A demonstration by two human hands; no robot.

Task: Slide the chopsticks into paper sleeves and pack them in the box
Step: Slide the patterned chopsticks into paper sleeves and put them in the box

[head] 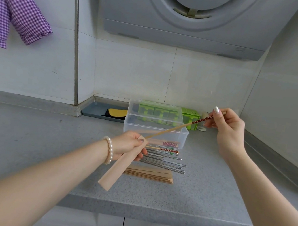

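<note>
**Chopstick partly entered in sleeve; insertion in progress**

We find the left hand (130,145) curled round the upper end of a paper sleeve (117,171), which slants down and to the left above the countertop (199,201). The sleeve's mouth sits at the fingers, and the thin end of a wooden chopstick (172,130) meets it there. We cannot tell how far the tip has gone inside.

To do this step well, we judge that the left hand should grip lightly enough to leave the mouth open, while the chopstick is kept in line with the sleeve and pushed along its length, not across it, lest the paper crease or tear.

Below and between the hands lie the remaining loose chopsticks (164,160), wooden and metal, in a row, with a stack of spare sleeves (149,174) just in front of them. Behind them stands the clear plastic box (156,132), lid raised; a sleeved pair appears to lie inside.

The right hand (225,128) pinches the patterned thick end of the chopstick between thumb and fingers, raised above the box's right side.
</note>
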